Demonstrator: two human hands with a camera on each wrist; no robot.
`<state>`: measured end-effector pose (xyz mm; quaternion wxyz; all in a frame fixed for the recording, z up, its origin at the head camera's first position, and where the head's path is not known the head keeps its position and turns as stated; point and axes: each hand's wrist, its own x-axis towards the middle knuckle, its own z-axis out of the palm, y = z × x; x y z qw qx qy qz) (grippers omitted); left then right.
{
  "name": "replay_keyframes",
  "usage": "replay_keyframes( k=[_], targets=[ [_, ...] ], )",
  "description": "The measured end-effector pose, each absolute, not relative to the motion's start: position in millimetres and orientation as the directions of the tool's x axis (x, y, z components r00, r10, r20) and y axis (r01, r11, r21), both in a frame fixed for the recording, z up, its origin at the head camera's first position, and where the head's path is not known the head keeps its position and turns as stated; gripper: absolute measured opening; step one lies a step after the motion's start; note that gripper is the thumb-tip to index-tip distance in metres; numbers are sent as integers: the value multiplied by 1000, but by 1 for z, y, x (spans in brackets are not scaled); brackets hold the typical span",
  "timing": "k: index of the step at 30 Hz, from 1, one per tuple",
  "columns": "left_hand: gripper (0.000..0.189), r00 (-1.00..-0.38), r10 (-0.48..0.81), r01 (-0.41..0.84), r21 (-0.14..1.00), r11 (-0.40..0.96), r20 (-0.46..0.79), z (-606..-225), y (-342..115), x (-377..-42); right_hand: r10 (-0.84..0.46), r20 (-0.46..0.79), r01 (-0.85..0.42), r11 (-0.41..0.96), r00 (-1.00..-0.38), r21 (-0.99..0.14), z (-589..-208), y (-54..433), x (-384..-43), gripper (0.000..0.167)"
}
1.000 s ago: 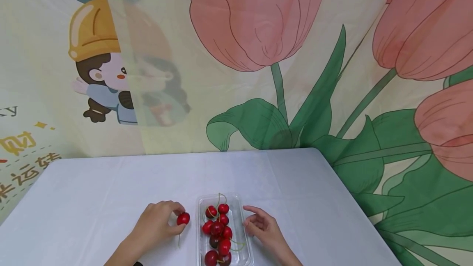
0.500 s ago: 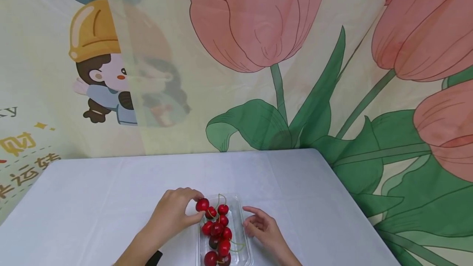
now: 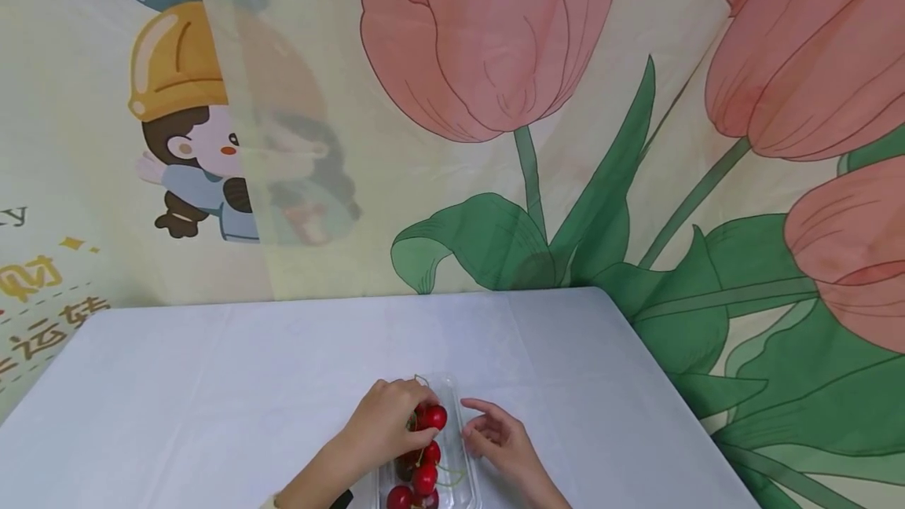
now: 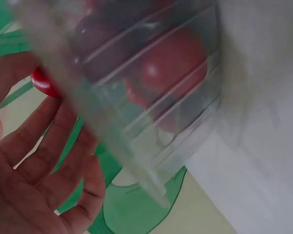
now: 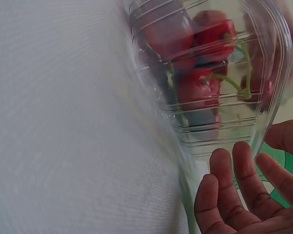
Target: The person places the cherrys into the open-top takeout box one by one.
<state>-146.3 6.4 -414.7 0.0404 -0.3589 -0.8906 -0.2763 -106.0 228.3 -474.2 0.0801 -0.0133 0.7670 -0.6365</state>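
In the head view my left hand (image 3: 389,424) is over the clear plastic tray (image 3: 458,446), pinching a red cherry (image 3: 437,417) between thumb and fingertips. The left wrist view shows this held cherry (image 4: 45,83) partly behind the tray's rim. Several cherries (image 3: 424,479), some with green stems, lie in the tray; my left hand covers part of them. At the tray's right side is my right hand (image 3: 503,444), its fingers relaxed and partly bent. Its fingertips (image 5: 241,150) lie close against the tray's wall in the right wrist view; firm contact cannot be made out.
A white-covered table (image 3: 212,391) carries the tray near its front edge. Behind it hangs a cloth (image 3: 318,140) printed with tulips and a cartoon figure. A dark band (image 3: 342,499) shows by my left wrist.
My left hand has carried the cherry from the table left of the tray, up and rightward, to over the tray's middle. My right hand has stayed by the tray's right side.
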Motion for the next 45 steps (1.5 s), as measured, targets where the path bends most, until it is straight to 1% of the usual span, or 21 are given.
replay_keyframes(
  k=[5, 9, 16, 23, 31, 35, 38, 42, 45],
  targets=[
    [26, -738, 627, 654, 495, 571, 251, -426, 11, -146, -143, -71, 45, 177, -987, -983, -474, 226, -106, 42],
    [24, -734, 628, 657, 505, 560, 259, -433, 13, -146, -152, -57, 30, 171, -987, -985, -473, 225, -107, 42],
    [23, -723, 635, 679, 451, 579, 274, -440, 14, -144, -153, -57, 31, 172, -987, -985, -474, 224, -107, 42],
    [25, -735, 625, 673, 400, 622, 264, -443, 13, -141, -177, -50, 21, 161, -983, -987, -475, 222, -108, 43],
    [24, -726, 625, 687, 343, 641, 286, -447, 16, -140, -186, -35, 5, 159, -982, -987, -475, 223, -109, 43],
    [24, -721, 631, 692, 343, 635, 286, -446, 18, -139, -180, -37, 8, 161, -983, -987, -476, 224, -108, 43],
    [23, -730, 623, 681, 372, 630, 281, -442, 17, -138, -171, -45, 17, 162, -984, -987, -477, 224, -107, 43],
    [29, -756, 591, 653, 395, 646, 282, -434, 12, -137, -145, -36, 8, 189, -989, -982, -477, 227, -106, 45],
    [41, -775, 549, 631, 400, 664, 312, -428, 1, -135, -87, 11, -29, 209, -996, -978, -475, 234, -107, 46]
  ],
)
